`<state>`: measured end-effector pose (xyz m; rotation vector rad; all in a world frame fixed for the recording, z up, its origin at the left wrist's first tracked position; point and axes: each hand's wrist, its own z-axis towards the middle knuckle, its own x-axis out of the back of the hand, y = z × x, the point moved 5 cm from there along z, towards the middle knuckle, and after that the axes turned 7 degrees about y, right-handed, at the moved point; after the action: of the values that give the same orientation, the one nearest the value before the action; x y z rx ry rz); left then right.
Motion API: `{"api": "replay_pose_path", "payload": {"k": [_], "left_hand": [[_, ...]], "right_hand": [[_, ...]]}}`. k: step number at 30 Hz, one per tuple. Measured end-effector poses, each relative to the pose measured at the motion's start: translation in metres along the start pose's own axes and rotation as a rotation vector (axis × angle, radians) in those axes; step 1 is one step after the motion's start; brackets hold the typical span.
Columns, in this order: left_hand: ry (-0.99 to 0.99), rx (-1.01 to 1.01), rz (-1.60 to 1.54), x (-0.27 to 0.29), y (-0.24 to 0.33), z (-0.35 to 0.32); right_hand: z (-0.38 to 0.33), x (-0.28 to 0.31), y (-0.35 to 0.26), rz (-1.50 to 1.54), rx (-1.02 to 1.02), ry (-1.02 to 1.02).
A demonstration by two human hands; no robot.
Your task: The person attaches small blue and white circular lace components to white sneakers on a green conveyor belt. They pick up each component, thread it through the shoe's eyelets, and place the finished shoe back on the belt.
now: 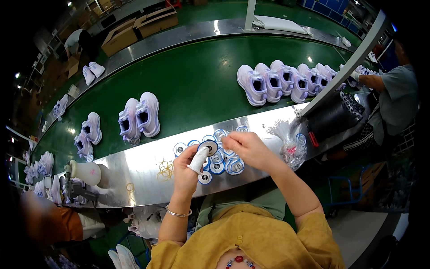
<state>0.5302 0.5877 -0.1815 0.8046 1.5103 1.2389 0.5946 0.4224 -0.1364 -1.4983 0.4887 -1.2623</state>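
Note:
Over the steel ledge, my left hand point(184, 167) grips a round blue-rimmed tag point(208, 147) with a dark emblem in its middle. A white cover point(198, 160) wraps one of its fingers. Just right of that tag, my right hand point(247, 147) is closed in a pinch; whatever its fingertips hold is too small to make out. Beneath both hands lies a loose pile of similar round tags point(217, 167), white with blue edges. Thin yellow rubber bands point(165, 170) lie left of my left hand.
A green conveyor point(192, 80) carries pale lilac sneakers point(139, 114) in pairs, with a longer row of sneakers point(273, 81) at right. A clear bag of plastic fasteners point(291, 145) stands beside a slanted post point(345, 62). A white bottle point(87, 173) is at left. A co-worker point(396, 87) works at right.

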Motion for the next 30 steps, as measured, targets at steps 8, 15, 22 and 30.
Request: {"api": "replay_pose_path", "payload": {"k": [8, 15, 22, 30], "left_hand": [[0.043, -0.222, 0.175, -0.008, 0.002, -0.005], [0.010, -0.241, 0.196, -0.015, 0.009, -0.010], [-0.017, -0.326, 0.347, -0.018, 0.016, -0.014], [-0.276, -0.300, 0.331, -0.026, 0.023, -0.017]], "right_hand": [[-0.022, -0.023, 0.000, 0.164, -0.283, -0.247], [-0.026, -0.023, -0.004, 0.321, -0.349, -0.346], [-0.024, -0.019, -0.001, 0.298, -0.456, -0.360], [-0.020, -0.003, -0.008, -0.113, -0.209, -0.331]]}}
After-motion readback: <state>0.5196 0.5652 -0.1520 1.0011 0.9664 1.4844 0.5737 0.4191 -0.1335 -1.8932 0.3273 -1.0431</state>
